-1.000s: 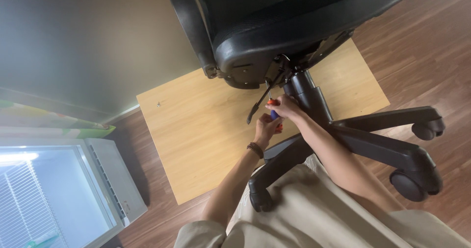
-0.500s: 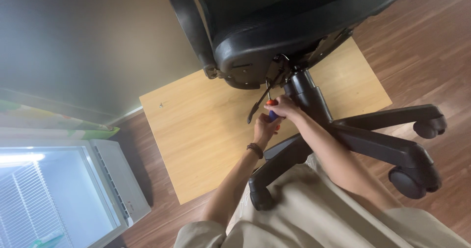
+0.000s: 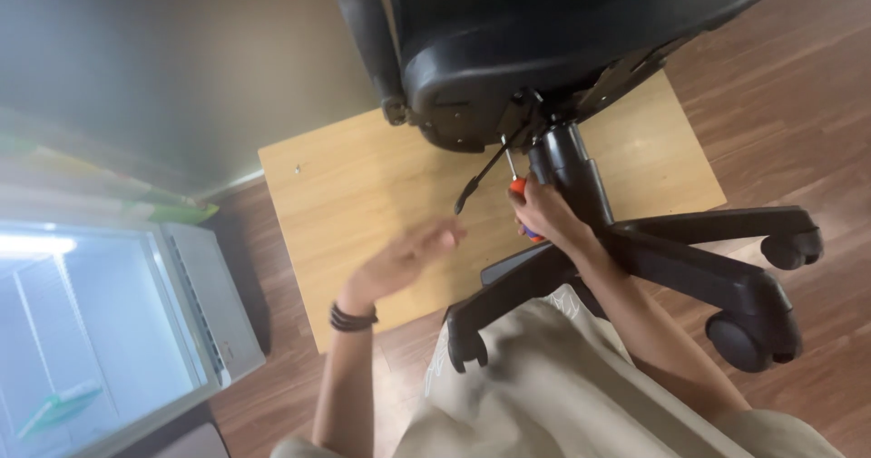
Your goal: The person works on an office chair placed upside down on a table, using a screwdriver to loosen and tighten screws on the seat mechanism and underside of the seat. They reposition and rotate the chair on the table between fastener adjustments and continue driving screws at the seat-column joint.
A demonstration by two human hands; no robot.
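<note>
A black office chair (image 3: 544, 50) lies tipped on a light wooden board (image 3: 363, 195), its star base (image 3: 708, 267) and column (image 3: 567, 172) pointing toward me. My right hand (image 3: 544, 213) grips a screwdriver (image 3: 517, 186) with a red and blue handle, its shaft angled up under the seat beside the column. My left hand (image 3: 404, 258), blurred and with a dark band on the wrist, hovers over the board with fingers apart, holding nothing. A black lever (image 3: 481, 177) sticks out from under the seat.
The board rests on a brown wood floor (image 3: 798, 113). A white open cabinet (image 3: 100, 322) with a lit interior stands at the lower left. A plain wall (image 3: 181, 68) runs behind. A small screw (image 3: 298, 170) lies on the board's far corner. Castors (image 3: 753, 340) jut right.
My left hand has let go near the screwdriver and swung left and down over the board. The right hand stays on the screwdriver under the seat.
</note>
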